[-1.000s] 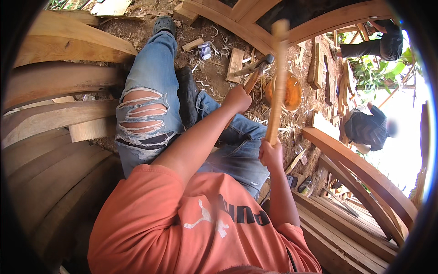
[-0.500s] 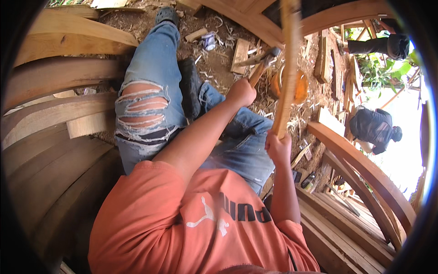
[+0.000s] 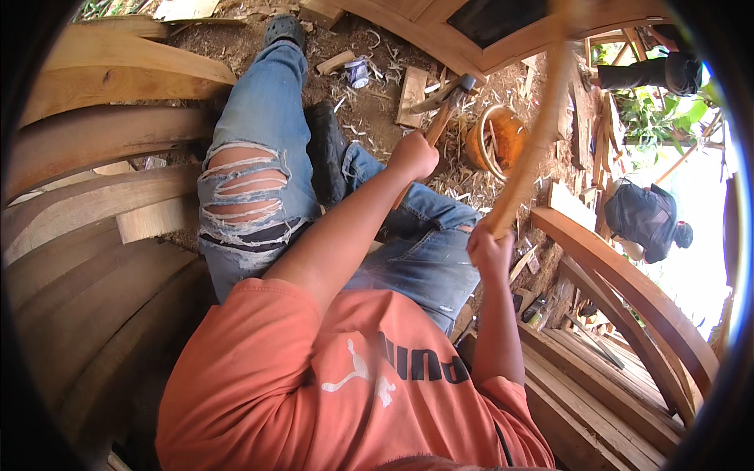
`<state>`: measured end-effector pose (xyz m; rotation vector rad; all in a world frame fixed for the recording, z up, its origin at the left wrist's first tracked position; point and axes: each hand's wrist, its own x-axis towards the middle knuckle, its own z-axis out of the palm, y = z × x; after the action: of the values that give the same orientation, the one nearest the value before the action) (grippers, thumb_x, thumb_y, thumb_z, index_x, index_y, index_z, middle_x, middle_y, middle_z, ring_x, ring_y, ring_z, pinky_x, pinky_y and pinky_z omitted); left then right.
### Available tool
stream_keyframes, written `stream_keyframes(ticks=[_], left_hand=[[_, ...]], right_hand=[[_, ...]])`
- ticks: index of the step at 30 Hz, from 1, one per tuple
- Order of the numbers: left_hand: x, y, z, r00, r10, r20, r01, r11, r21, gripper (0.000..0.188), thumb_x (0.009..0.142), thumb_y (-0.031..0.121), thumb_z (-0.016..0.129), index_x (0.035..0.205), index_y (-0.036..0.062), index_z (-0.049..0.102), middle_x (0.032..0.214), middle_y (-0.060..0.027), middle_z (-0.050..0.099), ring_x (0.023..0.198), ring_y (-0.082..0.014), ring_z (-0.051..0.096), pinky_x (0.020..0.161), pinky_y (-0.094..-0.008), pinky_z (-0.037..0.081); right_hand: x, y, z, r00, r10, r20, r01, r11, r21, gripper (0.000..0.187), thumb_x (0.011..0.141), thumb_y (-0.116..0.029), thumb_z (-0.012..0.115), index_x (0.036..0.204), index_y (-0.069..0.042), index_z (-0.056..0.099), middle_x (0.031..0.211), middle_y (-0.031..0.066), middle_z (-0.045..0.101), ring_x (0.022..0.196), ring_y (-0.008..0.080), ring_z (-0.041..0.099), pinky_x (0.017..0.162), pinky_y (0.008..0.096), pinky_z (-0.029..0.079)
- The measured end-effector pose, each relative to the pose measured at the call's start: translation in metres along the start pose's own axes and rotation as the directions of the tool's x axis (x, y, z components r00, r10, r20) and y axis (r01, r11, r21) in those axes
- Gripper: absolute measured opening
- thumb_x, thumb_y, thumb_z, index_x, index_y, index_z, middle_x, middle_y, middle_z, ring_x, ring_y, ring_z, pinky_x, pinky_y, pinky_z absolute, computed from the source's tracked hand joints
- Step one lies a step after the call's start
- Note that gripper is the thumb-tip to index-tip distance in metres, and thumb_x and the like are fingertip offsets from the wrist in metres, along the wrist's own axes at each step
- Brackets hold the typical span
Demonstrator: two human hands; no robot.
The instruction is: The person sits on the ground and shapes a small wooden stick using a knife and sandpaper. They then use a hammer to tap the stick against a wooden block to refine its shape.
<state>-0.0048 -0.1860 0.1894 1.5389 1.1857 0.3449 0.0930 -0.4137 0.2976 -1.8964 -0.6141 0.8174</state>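
Observation:
Before me, my left hand (image 3: 415, 155) is closed round the wooden handle of an adze (image 3: 448, 114). Its dark metal head points away from me, over the ground, and the handle's lower end reaches below my fist. My right hand (image 3: 490, 250) grips the lower end of a long, slim, slightly curved wooden strip (image 3: 528, 169). The strip slants up and to the right, its far end blurred and beyond the top of the view. The adze and the strip are apart.
An orange bucket (image 3: 506, 141) with sticks inside stands beyond the strip. Curved planks (image 3: 102, 129) are stacked at left; a curved beam (image 3: 620, 275) and boards lie right. A panelled wooden frame (image 3: 471, 51) is at the top. Another person (image 3: 642, 220) is far right. Shavings litter the ground.
The strip's upper end has swung to the right, and my right hand has shifted slightly right with it. More of the bucket shows. My left hand and the adze have hardly moved.

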Motion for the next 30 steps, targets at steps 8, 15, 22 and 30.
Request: stream_keyframes(ticks=[8, 15, 22, 30], left_hand=[[0.004, -0.004, -0.003, 1.000, -0.023, 0.021, 0.023, 1.000, -0.003, 0.040, 0.091, 0.023, 0.066, 0.116, -0.0078, 0.070, 0.115, -0.0339, 0.073, 0.111, -0.0483, 0.072, 0.098, -0.0518, 0.057], [0.006, -0.006, 0.005, 1.000, 0.029, 0.006, -0.029, 1.000, 0.010, 0.037, 0.091, 0.022, 0.066, 0.114, -0.0062, 0.071, 0.112, -0.0331, 0.074, 0.109, -0.0484, 0.073, 0.096, -0.0532, 0.058], [0.008, -0.006, 0.003, 1.000, 0.005, 0.016, -0.004, 0.998, -0.060, 0.038, 0.090, 0.020, 0.065, 0.116, -0.0065, 0.071, 0.116, -0.0338, 0.073, 0.112, -0.0473, 0.072, 0.097, -0.0517, 0.058], [0.012, 0.000, -0.006, 0.999, -0.041, 0.005, 0.041, 0.999, -0.019, 0.041, 0.092, 0.022, 0.066, 0.121, -0.0063, 0.069, 0.117, -0.0333, 0.074, 0.113, -0.0472, 0.071, 0.099, -0.0511, 0.058]], right_hand=[[0.006, -0.018, 0.002, 0.999, 0.016, -0.032, -0.012, 0.994, 0.110, 0.017, 0.100, -0.012, 0.060, 0.088, -0.001, 0.063, 0.062, 0.0060, 0.060, 0.051, 0.0146, 0.058, 0.046, 0.0313, 0.046], [-0.005, 0.015, 0.009, 0.983, 0.176, 0.055, -0.151, 0.939, -0.309, 0.021, 0.099, -0.014, 0.070, 0.086, -0.001, 0.060, 0.063, 0.0048, 0.061, 0.046, 0.0152, 0.056, 0.042, 0.0306, 0.042], [-0.001, 0.017, 0.010, 0.991, 0.134, -0.001, -0.134, 0.990, -0.032, 0.019, 0.098, -0.013, 0.067, 0.084, -0.001, 0.064, 0.063, 0.0052, 0.061, 0.050, 0.0142, 0.057, 0.046, 0.0301, 0.042], [0.001, -0.011, -0.001, 0.997, -0.010, -0.072, 0.020, 0.989, 0.144, 0.014, 0.099, -0.013, 0.060, 0.091, -0.001, 0.062, 0.064, 0.0062, 0.061, 0.051, 0.0154, 0.058, 0.046, 0.0316, 0.046]])
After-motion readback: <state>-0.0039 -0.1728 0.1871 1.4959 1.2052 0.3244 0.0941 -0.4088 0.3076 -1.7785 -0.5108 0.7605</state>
